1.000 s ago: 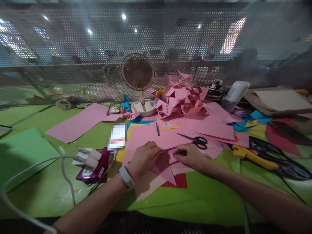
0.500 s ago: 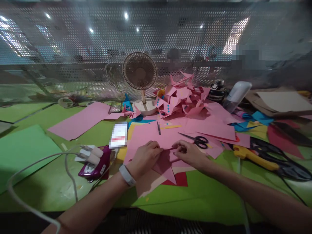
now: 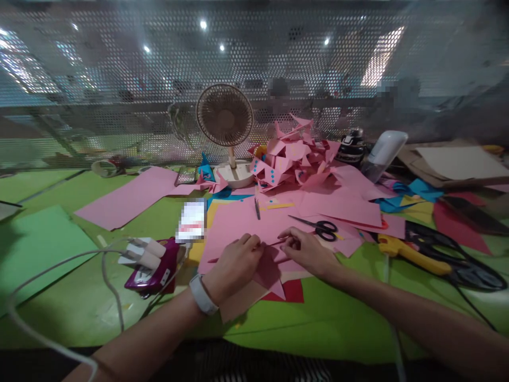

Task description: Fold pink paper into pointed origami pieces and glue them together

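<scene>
Both hands meet at a folded pink paper piece (image 3: 267, 275) lying over pink sheets in front of me. My left hand (image 3: 238, 265), with a pale band on its wrist, has curled fingers closed on the paper's left side. My right hand (image 3: 304, 249) pinches the right part of a narrow pink fold, thumb and forefinger together. Black-handled scissors (image 3: 325, 230) rest just beyond my right hand. Farther up lies a small dark pointed tool (image 3: 257, 208), its kind unclear. Red paper (image 3: 294, 291) shows beneath the pink.
A fan (image 3: 226, 119) stands behind, beside a heap of folded pink paper (image 3: 298, 154). On the left are a phone (image 3: 191, 220), a purple power strip (image 3: 153, 269) with chargers and a looping cable (image 3: 24, 329). A yellow-handled glue gun (image 3: 417, 257) sits at right.
The whole view has shifted slightly left. Both hands keep hold of the pink paper, with only small finger movements.
</scene>
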Demonstrator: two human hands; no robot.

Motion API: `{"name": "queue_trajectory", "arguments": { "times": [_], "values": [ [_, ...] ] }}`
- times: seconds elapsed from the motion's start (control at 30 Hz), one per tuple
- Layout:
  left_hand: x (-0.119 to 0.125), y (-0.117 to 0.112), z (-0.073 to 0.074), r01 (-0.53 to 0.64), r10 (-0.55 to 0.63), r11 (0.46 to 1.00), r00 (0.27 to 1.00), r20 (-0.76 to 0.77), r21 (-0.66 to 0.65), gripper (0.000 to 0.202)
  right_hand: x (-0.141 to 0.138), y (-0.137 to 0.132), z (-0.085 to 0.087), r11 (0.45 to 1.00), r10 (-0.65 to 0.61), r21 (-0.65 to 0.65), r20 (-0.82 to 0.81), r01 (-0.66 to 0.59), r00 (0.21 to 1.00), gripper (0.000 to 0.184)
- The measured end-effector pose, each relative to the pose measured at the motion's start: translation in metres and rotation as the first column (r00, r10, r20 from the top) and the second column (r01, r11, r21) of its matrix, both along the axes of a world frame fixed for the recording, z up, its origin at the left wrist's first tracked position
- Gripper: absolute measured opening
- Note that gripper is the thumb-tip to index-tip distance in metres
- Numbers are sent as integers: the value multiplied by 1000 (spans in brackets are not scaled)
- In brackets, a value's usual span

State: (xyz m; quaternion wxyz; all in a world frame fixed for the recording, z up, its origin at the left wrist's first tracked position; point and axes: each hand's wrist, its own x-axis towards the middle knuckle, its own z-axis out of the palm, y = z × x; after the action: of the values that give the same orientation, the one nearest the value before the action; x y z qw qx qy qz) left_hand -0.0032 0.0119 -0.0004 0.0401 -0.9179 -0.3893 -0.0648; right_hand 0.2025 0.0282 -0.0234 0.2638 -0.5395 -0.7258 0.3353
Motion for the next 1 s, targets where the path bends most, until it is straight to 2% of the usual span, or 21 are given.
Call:
{"name": "queue_trajectory", "arguments": {
  "times": [0.27,0.5,0.63,0.83,1.0],
  "values": [
    [3,-3,3,-20,21,999,999,32,-26,16,-1,-2,3,999,14,43,47,-17,999,17],
    [2,-3,-3,18,-14,998,998,69,-55,18,-2,-4,4,976,53,204,138,-81,989,16],
    [3,-4,-3,44,-40,998,996,74,-55,20,-3,-6,5,963,64,247,192,-111,979,16],
    [6,-10,-2,195,-191,979,979,68,-63,16,-3,-5,2,952,64,276,234,-130,970,16],
    [8,-11,0,257,-256,962,966,15,-95,15,-1,-5,0,944,42,299,307,-138,951,26]
  ]
}}
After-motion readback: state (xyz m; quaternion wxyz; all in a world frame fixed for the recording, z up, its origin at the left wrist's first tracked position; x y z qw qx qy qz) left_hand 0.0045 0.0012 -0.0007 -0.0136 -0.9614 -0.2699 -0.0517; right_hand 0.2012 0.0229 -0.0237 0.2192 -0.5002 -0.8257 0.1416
